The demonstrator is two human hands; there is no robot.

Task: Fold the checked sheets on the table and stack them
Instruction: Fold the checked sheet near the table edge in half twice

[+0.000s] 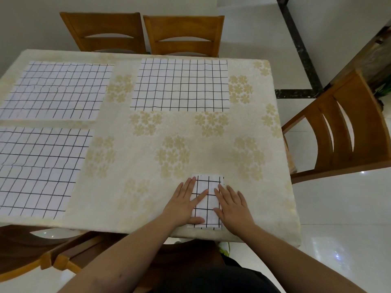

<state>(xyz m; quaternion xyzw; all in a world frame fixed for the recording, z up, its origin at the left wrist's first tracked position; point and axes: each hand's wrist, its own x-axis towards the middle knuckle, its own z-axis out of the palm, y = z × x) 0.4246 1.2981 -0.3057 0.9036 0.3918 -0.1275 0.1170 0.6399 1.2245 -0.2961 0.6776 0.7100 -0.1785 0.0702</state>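
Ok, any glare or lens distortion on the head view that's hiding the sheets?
Head view: wide-angle bend curves the table edges; glare only on the floor tiles; even light, the three flat sheets and the folded sheet under both hands stay readable.

Left sheet (36, 172) edge-cropped

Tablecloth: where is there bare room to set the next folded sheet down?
Bare tablecloth runs down the middle, between the far-right sheet and the folded sheet, and along the right edge. The left side is crowded: far-left sheet and near-left sheet.
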